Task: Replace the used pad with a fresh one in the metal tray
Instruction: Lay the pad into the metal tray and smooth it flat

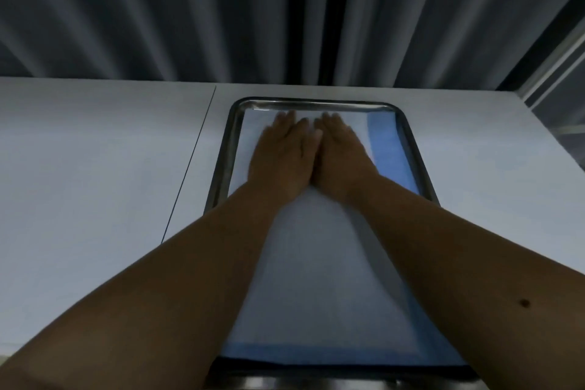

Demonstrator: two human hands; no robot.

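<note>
Both hands are lying flat on the pad (316,279) right now, the left hand (281,152) and the right hand (343,155) side by side with their inner edges touching, fingers straight and pointing toward the far end of the metal tray (232,123). Nothing is being gripped here; the palms are simply pressing down. The pad, white with a blue border, is sitting inside the tray and running its whole length, with the blue edge showing along the right side and across the near end. The tray itself is resting on a white table (95,168) in front of a grey curtain (158,9). By the look of it, this is the fresh pad going in, and the smoothing step is what is in hand, though whether it is truly the new one cannot be told from here. No second pad is showing anywhere. The next move is likely calling for the palms to be sweeping outward toward the tray walls, flattening the sheet and seating its corners under the rim, especially at the far left where the fit is looking blurred.
</note>
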